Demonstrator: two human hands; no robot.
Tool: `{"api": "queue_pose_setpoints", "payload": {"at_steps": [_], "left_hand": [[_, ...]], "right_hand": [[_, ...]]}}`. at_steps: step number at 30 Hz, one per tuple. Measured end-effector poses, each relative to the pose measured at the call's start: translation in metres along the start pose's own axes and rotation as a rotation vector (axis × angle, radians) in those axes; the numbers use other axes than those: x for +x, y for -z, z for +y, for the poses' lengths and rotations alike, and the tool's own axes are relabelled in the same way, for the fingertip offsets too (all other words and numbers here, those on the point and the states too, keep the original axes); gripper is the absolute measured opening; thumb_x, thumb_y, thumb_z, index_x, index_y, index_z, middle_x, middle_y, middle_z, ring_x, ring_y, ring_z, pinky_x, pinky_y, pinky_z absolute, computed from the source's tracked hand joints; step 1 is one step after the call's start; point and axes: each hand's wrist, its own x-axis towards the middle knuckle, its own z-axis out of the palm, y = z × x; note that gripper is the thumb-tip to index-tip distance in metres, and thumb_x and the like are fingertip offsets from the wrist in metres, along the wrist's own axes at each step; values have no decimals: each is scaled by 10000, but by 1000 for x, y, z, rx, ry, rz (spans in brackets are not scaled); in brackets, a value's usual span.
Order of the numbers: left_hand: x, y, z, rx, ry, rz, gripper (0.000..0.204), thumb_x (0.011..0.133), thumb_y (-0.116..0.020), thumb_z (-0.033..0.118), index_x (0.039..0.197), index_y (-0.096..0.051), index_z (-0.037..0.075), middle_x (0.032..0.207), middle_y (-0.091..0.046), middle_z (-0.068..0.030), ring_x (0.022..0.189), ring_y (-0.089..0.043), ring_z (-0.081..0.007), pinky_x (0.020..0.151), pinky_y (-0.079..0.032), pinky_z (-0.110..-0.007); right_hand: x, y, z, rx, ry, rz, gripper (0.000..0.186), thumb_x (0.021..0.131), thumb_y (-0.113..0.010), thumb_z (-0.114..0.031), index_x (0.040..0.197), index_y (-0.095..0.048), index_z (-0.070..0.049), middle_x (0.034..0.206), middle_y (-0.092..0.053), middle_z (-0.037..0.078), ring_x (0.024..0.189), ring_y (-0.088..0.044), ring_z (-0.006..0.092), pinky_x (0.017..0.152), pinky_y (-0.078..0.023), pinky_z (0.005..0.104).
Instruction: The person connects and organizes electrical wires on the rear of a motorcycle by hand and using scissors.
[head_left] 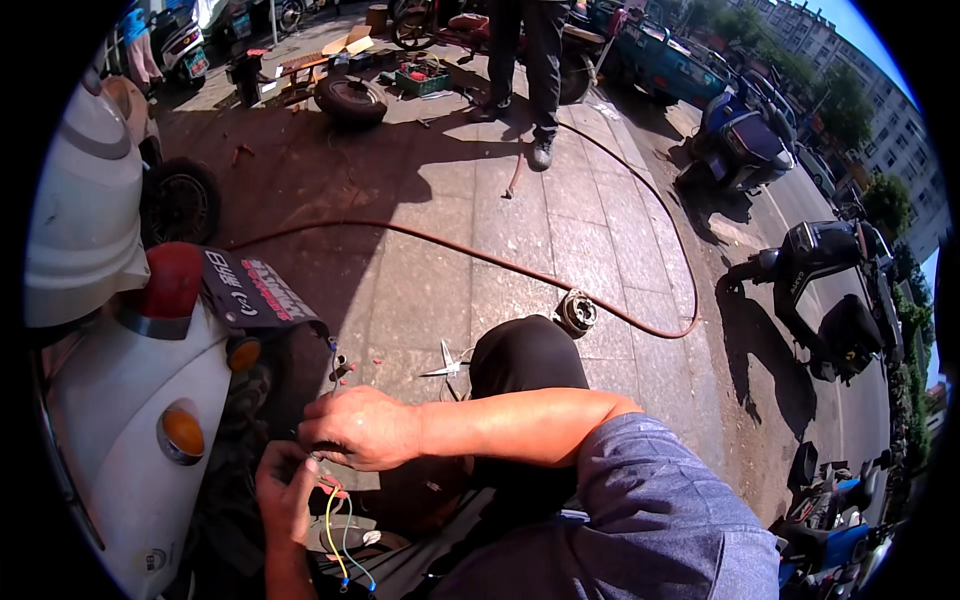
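My left hand (284,488) is pinched shut on thin wires, close beside the rear of a white scooter (150,410). My right hand (368,428) is closed at the same spot, its fingertips meeting the left ones over the wires; the exact joint is hidden. Below them hang a yellow wire (329,525) and a pale blue wire (347,530), both ending in blue terminals. Red connector pieces (333,488) show just under the fingers. Past my right hand, more small red-tipped wire ends (343,368) stick out. Scissors-like metal cutters (446,362) lie spread on the paving near my knee.
A round metal hub part (577,312) lies by a long reddish hose (440,240) curving over the paving. Farther off are a loose tire (350,100), a green crate (424,80) of tools and a standing person (525,60). Parked scooters (825,280) line the right.
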Motion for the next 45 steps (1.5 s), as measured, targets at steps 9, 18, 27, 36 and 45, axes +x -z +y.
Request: {"api": "queue_pose_setpoints", "payload": {"at_steps": [9, 18, 27, 36, 45], "left_hand": [[10, 2, 0, 39, 48, -23, 103, 956, -677, 25, 973, -578, 48, 849, -559, 33, 765, -512, -49, 680, -432, -233], [-6, 20, 8, -222, 162, -63, 134, 983, -713, 153, 1028, -634, 55, 904, -584, 38, 797, -512, -37, 696, -416, -227], [-7, 7, 1, -191, 73, 14, 116, 988, -677, 22, 1087, -616, 18, 947, -603, 17, 850, -551, -44, 749, -464, -230], [-10, 10, 13, 20, -2, -87, 136, 942, -681, 36, 1068, -634, 17, 963, -583, -15, 874, -573, -100, 798, -501, -289], [-13, 15, 33, -272, 192, -293, 104, 945, -658, 45, 1024, -590, 45, 942, -545, 25, 857, -514, -61, 782, -465, -257]], "right_hand": [[14, 9, 3, 35, -106, -25, 203, 969, -694, -247, 1013, -664, -52, 967, -671, 159, 946, -660, 426, 752, -536, 518], [18, -5, -8, 588, -458, -35, 99, 966, -719, -89, 993, -687, 0, 952, -654, 147, 898, -691, 296, 782, -532, 423], [16, -9, -7, 311, -203, 26, 146, 865, -743, -70, 986, -680, -16, 922, -626, 144, 896, -641, 349, 797, -518, 445], [15, -4, -7, 379, -175, -99, 103, 845, -678, -47, 886, -595, -2, 868, -578, 106, 808, -599, 253, 734, -495, 389], [13, 8, -11, 939, -557, -297, 152, 877, -581, -175, 846, -545, -31, 850, -547, 1, 826, -490, 112, 760, -421, 294]]}}
